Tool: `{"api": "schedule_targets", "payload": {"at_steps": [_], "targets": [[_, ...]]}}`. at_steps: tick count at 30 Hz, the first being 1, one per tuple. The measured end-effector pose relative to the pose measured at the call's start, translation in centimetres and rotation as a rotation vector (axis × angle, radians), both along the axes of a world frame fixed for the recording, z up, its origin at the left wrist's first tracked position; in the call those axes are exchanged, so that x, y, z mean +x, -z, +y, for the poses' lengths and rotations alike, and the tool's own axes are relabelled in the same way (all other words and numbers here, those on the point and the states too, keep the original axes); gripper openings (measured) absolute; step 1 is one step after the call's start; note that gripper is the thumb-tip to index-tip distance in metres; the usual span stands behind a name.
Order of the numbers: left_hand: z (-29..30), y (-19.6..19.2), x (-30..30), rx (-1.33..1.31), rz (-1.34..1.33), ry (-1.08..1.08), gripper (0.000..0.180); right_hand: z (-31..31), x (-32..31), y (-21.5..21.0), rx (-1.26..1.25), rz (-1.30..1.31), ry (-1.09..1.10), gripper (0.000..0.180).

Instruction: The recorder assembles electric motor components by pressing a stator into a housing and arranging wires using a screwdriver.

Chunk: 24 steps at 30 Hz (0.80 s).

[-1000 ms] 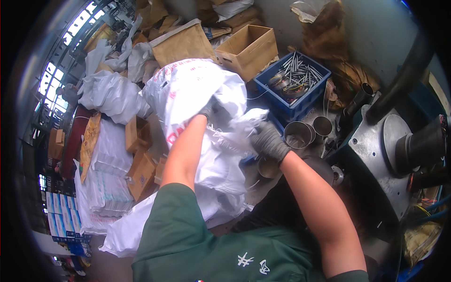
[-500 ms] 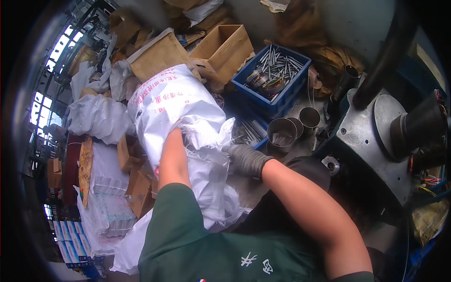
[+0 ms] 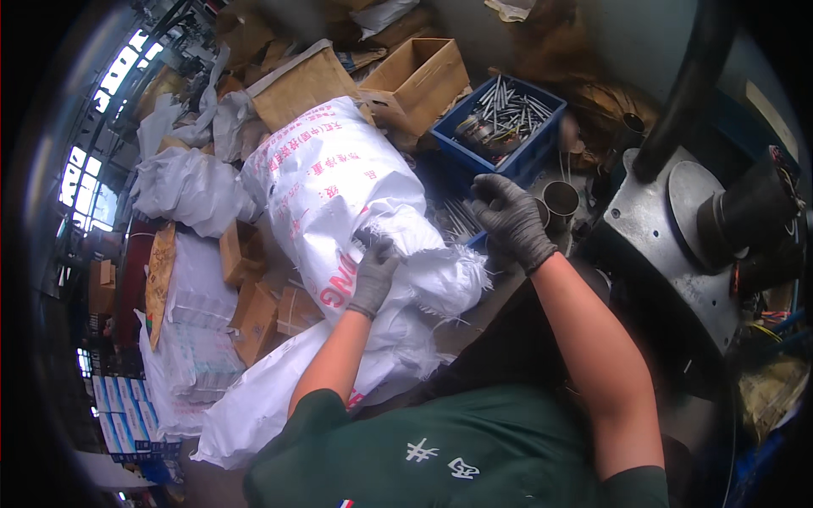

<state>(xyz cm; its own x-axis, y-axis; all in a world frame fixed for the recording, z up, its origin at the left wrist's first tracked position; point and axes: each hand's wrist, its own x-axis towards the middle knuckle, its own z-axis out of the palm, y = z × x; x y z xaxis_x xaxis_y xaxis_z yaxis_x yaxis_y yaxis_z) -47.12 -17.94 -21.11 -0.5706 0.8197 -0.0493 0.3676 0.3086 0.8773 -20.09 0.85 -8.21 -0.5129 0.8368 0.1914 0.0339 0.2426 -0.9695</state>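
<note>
A bulging white woven sack with red print lies in front of me. Its frayed mouth is bunched toward the right. My left hand, in a grey glove, is at the sack's near side below the folded edge. Its fingers are curled, and what they hold, if anything, is hidden. Right of the sack my right hand, gloved too, is raised with fingers loosely apart and nothing visible in it. Below and behind it are metal rods and a metal cylinder.
A blue crate holds many metal rods and some wires. Beside it stands an open cardboard box. A machine with a metal plate fills the right side. Further white sacks and small cartons lie at the left.
My left hand has come out of the sack, where it was hidden to the wrist. My right hand has left the sack's mouth and moved up and right. The mouth has spread out.
</note>
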Motion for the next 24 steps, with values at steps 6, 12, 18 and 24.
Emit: {"api": "schedule_targets", "payload": {"at_steps": [6,12,18,24], "targets": [[0.1,-8.0,8.5,0.284,0.163,0.162,0.035,-3.7,15.5,-11.0,0.19,0.23,0.056,0.033],[10.7,-2.5,11.3,0.115,0.543,0.481,0.079,-17.7,34.7,-18.7,0.543,-0.202,0.475,0.021],[15.6,4.2,12.5,-0.024,0.567,0.466,0.066,-31.8,46.9,-22.2,1.024,-1.104,0.838,0.04],[16.9,6.0,12.8,0.021,0.356,0.306,0.041,-38.5,53.0,-16.4,0.523,-0.829,1.253,0.041]]}}
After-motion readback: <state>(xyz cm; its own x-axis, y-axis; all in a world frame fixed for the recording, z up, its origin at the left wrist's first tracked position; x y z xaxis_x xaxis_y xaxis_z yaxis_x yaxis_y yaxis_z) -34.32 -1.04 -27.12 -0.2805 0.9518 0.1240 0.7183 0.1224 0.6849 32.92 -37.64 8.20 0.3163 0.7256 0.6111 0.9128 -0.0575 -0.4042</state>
